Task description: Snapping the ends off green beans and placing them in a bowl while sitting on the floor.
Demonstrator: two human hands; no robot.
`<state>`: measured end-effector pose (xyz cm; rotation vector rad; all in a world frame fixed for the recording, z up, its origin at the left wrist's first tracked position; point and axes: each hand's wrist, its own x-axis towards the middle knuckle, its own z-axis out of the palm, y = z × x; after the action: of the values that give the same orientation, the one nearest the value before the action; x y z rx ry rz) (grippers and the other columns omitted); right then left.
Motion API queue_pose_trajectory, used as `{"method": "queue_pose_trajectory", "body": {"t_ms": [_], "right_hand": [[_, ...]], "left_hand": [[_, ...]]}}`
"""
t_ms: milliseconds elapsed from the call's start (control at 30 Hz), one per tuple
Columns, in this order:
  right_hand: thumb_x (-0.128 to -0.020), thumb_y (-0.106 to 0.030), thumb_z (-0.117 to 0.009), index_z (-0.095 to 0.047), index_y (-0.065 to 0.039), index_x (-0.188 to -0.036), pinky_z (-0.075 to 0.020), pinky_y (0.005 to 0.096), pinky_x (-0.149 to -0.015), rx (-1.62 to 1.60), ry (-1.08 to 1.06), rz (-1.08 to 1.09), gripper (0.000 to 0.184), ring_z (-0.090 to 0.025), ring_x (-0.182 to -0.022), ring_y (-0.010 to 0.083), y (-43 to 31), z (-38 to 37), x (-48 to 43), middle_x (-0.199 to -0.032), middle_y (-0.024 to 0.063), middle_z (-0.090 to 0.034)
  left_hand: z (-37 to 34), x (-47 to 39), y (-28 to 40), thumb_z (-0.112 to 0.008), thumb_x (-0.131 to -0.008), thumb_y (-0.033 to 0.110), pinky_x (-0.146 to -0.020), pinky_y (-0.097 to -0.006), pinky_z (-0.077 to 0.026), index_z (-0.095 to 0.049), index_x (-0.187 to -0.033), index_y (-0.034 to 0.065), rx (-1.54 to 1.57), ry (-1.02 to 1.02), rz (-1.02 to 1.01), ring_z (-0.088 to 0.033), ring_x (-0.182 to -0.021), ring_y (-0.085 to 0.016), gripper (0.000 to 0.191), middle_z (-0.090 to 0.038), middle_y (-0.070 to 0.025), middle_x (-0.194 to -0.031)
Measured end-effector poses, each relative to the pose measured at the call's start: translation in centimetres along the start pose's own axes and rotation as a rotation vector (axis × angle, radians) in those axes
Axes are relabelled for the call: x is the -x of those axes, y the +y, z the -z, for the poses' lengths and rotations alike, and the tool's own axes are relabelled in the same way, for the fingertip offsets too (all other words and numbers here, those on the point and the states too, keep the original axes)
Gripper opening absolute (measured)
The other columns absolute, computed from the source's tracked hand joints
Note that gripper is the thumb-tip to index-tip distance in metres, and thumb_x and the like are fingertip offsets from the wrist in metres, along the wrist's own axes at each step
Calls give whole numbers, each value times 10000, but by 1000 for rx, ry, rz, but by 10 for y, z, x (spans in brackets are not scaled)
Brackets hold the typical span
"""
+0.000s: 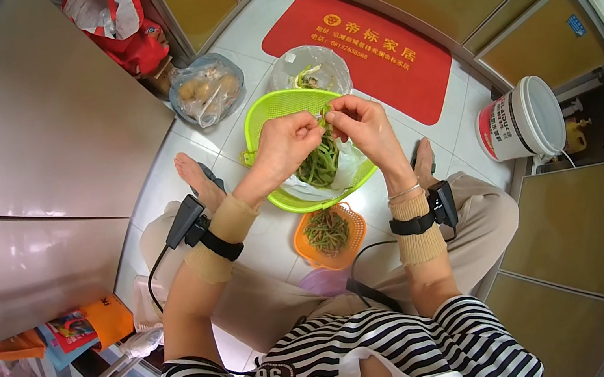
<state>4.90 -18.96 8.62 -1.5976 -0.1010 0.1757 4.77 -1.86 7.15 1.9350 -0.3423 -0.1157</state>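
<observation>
Above a lime-green plastic basket (259, 113), my left hand (289, 141) and my right hand (361, 123) meet, fingertips pinching a green bean pod (324, 116) between them. Whole green beans (321, 166) lie in the basket on a white plastic bag (351, 167). Nearer my body, an orange plastic basket (300, 242) holds short bean pieces (327, 232). Beyond the green basket, a container lined with a clear plastic bag (338, 65) has some green scraps (307, 78) in it.
A bag of potatoes or similar round produce (208, 90) sits at the back left, by a red bag (143, 47). A red mat (369, 51) covers floor tiles behind. A white bucket (527, 118) stands right; a purple container (326, 281) is between my legs.
</observation>
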Motion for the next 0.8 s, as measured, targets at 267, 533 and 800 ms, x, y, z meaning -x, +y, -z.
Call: {"method": "queue_pose_trajectory", "body": {"t_ms": [267, 533, 800], "right_hand": [[-806, -79, -610, -604, 33, -822, -413, 196, -493, 211, 106, 40, 113, -524, -561, 52, 8, -7, 0, -650, 3, -572], [-806, -75, -584, -614, 43, -825, -411, 207, -483, 180, 152, 57, 123, -529, -538, 53, 19, -8, 1, -619, 6, -569], [-834, -102, -560, -587, 19, -825, -389, 189, -470, -81, 150, -50, 125, -515, -529, 54, 10, -8, 5, -618, -2, -546]], "left_hand": [[-8, 3, -6, -612, -721, 138, -502, -355, -424, -557, -718, 29, -392, 171, -281, -547, -551, -258, 123, -570, -99, -662], [-8, 5, -3, -607, -721, 132, -514, -363, -436, -560, -745, 29, -370, 145, -245, -561, -572, -268, 116, -569, -111, -670], [-11, 3, -13, -598, -831, 188, -494, -242, -356, -578, -801, 19, 116, -81, 16, -453, -552, -86, 173, -520, 10, -639]]}}
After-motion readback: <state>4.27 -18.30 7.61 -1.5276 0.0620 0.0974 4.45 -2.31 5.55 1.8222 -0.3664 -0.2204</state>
